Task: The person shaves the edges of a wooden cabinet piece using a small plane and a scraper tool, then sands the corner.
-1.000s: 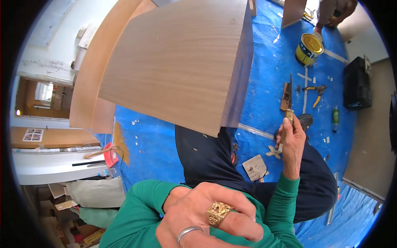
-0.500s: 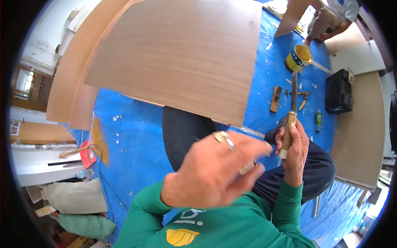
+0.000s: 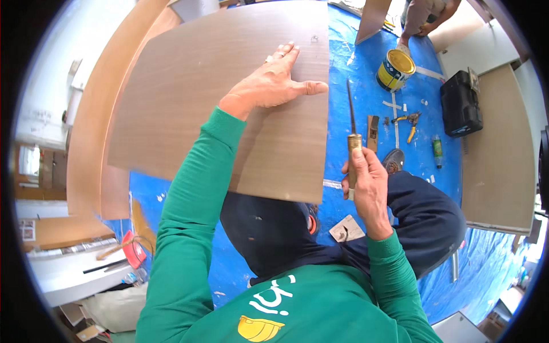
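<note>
My left hand (image 3: 269, 83) lies flat on a large wood-grain panel (image 3: 183, 108), fingers spread toward its far side and thumb reaching its right edge. In my right hand (image 3: 370, 186) is a wooden-handled tool (image 3: 354, 143) with a long, narrow metal blade. The fingers wrap round its handle, and the thumb lies along it. The blade points away from me, just right of the panel's edge and apart from it. Near my lap lies a small pale square piece (image 3: 346, 228) with a dark mark.
Blue sheeting (image 3: 349, 51) covers the floor. To the right are a yellow-and-dark can (image 3: 396, 70), a wooden hand plane (image 3: 373, 128), yellow-handled pliers (image 3: 412, 134), a green bottle (image 3: 437, 151) and a black case (image 3: 461, 104). Another person (image 3: 422, 20) is at the far right.
My left hand has moved from beside my right hand, forward and left onto the panel. My right hand still holds the tool, now nearer the panel's edge. The view has shifted.
</note>
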Demonstrator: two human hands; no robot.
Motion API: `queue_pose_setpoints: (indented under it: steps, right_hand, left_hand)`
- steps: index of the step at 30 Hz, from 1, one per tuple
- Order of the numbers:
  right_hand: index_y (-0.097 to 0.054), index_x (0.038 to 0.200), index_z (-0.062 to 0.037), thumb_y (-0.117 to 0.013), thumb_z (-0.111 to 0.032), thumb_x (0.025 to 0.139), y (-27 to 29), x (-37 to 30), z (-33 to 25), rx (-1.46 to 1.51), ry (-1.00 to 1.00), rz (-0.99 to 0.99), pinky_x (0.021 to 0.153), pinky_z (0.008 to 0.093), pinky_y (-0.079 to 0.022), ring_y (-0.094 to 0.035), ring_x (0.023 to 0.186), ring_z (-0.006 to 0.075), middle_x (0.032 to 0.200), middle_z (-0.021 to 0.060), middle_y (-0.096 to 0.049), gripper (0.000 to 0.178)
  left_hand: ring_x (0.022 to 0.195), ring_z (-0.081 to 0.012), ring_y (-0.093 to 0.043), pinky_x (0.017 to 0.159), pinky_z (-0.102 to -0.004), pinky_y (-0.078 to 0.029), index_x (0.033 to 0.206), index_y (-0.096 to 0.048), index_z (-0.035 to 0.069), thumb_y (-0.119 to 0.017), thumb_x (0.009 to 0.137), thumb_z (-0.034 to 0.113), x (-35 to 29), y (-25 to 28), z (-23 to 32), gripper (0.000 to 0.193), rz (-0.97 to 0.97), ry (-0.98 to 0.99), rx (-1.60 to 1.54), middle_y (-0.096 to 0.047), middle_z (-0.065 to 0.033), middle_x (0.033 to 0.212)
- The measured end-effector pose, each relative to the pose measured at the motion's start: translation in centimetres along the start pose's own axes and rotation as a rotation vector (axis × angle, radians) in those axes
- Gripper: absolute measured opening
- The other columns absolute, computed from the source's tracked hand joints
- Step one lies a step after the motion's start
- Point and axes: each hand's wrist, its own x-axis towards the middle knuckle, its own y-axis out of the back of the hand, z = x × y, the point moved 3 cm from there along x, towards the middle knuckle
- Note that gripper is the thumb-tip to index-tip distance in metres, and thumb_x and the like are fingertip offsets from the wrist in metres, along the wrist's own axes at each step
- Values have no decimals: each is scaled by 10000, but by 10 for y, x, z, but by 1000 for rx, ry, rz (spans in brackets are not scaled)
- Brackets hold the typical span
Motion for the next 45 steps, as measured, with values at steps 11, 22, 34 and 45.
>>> queue_pose_setpoints:
  steps: [11,22,34,45]
  right_hand:
    - [-684,1458,-5,-668,-267,1187,-3,24,10,30,-76,-59,543,257,-435,-531,650,36,832,-40,-595,377]
    - [-680,1439,31,-704,-200,1152,5,42,1,-92,-18,-137,675,333,-520,-603,734,124,837,62,-663,369]
    - [-672,1453,66,-739,-119,1112,16,49,-11,-85,7,-200,754,373,-583,-709,794,234,1014,185,-781,394]
    - [-673,1417,126,-789,-100,1070,27,53,-18,-118,46,-210,797,389,-625,-806,894,299,1116,254,-812,431]
  left_hand:
    - [1769,-409,-72,1437,-508,-95,1740,-265,-143,-800,792,917,41,-31,8,1519,-54,-81,159,-190,-310,1866]
    - [1773,-386,-102,1430,-510,-129,1752,-299,-105,-823,864,813,44,-33,18,1380,-29,-46,265,-217,-274,1876]
    - [1776,-402,-64,1425,-531,-69,1767,-232,-113,-846,901,698,45,-29,24,1337,-80,57,168,-154,-281,1892]
    - [1781,-390,-4,1413,-535,22,1779,-181,-110,-851,899,678,46,-26,28,1358,-127,110,140,-96,-290,1900]
